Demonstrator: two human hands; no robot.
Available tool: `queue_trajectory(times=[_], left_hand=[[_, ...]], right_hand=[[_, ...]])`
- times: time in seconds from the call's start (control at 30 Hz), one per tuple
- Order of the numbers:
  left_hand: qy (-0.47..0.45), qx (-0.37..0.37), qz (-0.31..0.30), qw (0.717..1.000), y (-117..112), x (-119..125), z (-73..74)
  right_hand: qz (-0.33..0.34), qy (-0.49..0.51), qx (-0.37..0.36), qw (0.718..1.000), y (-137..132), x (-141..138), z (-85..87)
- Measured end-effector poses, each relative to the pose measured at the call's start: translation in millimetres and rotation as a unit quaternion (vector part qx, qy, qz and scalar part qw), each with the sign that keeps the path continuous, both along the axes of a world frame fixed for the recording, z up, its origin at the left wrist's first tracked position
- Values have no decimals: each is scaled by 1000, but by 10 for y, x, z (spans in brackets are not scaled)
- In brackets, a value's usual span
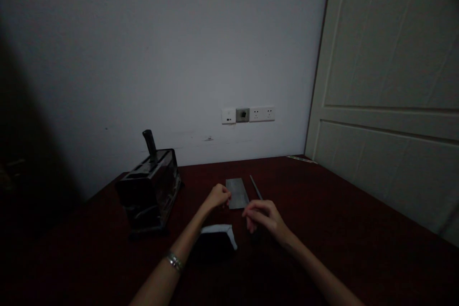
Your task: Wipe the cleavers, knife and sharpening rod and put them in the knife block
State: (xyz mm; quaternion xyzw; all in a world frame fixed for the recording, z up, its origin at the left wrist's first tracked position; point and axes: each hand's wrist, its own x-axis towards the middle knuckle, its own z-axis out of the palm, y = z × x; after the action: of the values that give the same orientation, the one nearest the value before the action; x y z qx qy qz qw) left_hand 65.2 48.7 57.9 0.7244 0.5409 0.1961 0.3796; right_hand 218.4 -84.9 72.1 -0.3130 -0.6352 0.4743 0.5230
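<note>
On the dark red table lies a flat grey metal blade, like that of a cleaver. My left hand is beside its left edge, fingers curled together; anything inside them is hidden. A thin dark rod lies to the right of the blade, its near end passing behind my right hand. That hand is at the blade's near right corner, thumb and fingers drawn together, and whether it grips anything does not show. A black object with a white edge sits near my left forearm, its kind unclear in the dim light.
A dark, glossy knife block stands on the left of the table, one black handle sticking up from it. Behind are a pale wall with sockets and, at right, a panelled door. A thin strip lies at the back corner.
</note>
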Motion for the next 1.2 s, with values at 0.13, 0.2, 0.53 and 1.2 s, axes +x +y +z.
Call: queue_trajectory(times=[0.13, 0.2, 0.53, 1.2], left_hand=[[-10, -14, -23, 1000, -85, 25, 36], [-14, -29, -38, 999, -126, 32, 50], [-64, -159, -97, 980, -370, 298, -97], [263, 111, 34, 958, -610, 869, -62]], right_hand=[[-38, 9, 3, 999, 27, 81, 28], [-44, 9, 4, 999, 37, 85, 18], [-88, 35, 24, 995, 86, 117, -18], [-91, 75, 20, 993, 164, 198, -43]])
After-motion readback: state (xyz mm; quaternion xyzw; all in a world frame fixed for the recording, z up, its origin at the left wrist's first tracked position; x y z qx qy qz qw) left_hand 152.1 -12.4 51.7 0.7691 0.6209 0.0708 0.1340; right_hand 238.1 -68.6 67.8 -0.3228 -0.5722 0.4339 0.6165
